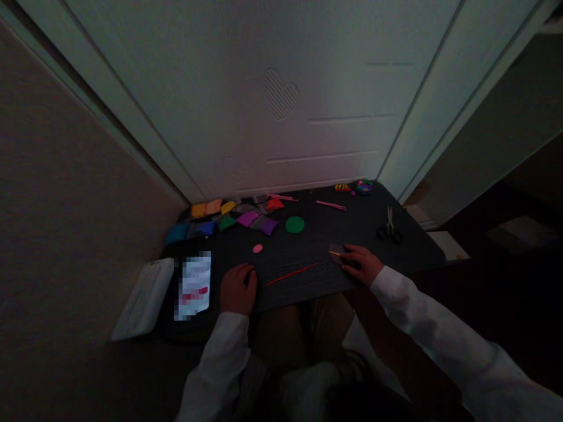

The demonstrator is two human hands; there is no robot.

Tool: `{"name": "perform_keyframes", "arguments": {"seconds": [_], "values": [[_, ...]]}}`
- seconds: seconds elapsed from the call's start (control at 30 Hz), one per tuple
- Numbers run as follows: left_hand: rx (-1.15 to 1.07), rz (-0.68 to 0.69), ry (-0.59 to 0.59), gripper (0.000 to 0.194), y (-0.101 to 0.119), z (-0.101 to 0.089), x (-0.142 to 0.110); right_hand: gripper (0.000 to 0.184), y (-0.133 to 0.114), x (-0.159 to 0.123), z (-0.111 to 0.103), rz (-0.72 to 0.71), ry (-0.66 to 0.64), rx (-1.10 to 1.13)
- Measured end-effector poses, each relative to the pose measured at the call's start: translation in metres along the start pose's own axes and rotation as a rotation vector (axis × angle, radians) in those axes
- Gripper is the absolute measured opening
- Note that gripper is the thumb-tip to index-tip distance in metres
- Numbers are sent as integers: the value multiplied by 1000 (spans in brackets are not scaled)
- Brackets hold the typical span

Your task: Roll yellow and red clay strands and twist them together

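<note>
My right hand (361, 265) is low over the right front of the dark table, its fingertips closed at one end of a thin yellow-orange strip (333, 253). A small see-through flat piece (333, 248) lies by those fingertips; its kind is unclear in the dim light. Along the tabletop, between my hands, stretches a thin red strand (291, 274). My left hand (238, 290) rests at the front edge with its fingers loosely bent and the thumb apart, holding nothing I can see. Beyond it lies a small pink disc (257, 248), and farther back a green disc (294, 224).
Several packets of coloured material (248, 218) line the back left. A lit phone screen (193, 287) and a white pack (147, 296) are left. Pink tweezers (331, 205), scissors (389, 225) and small colourful pieces (364, 187) lie right. A white door (325, 94) bounds the back.
</note>
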State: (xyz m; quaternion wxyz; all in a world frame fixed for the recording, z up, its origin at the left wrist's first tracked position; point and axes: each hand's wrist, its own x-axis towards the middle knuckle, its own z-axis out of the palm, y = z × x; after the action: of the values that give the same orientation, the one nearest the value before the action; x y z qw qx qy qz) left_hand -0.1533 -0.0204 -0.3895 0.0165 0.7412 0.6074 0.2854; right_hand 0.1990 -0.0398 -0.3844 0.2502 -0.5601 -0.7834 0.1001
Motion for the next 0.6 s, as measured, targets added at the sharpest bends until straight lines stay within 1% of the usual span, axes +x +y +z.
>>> {"name": "perform_keyframes", "arguments": {"seconds": [0.07, 0.17, 0.33, 0.4, 0.53, 0.6], "values": [[-4, 8, 1, 26, 1, -1, 0, 28, -2, 1, -1, 4, 14, -14], [-9, 8, 15, 25, 2, -2, 0, 27, -9, 2, -4, 8, 1, -20], [0, -12, 3, 26, 3, -2, 0, 35, -17, -2, -8, -25, -54, 36], [0, -6, 1, 26, 2, -1, -1, 38, -15, 0, -7, 11, -51, 45], [4, -13, 10, 25, 2, 0, -1, 44, -11, 7, -5, 129, -18, 21], [3, -11, 10, 25, 3, -1, -1, 46, -11, 7, -4, 145, -21, 27]]}}
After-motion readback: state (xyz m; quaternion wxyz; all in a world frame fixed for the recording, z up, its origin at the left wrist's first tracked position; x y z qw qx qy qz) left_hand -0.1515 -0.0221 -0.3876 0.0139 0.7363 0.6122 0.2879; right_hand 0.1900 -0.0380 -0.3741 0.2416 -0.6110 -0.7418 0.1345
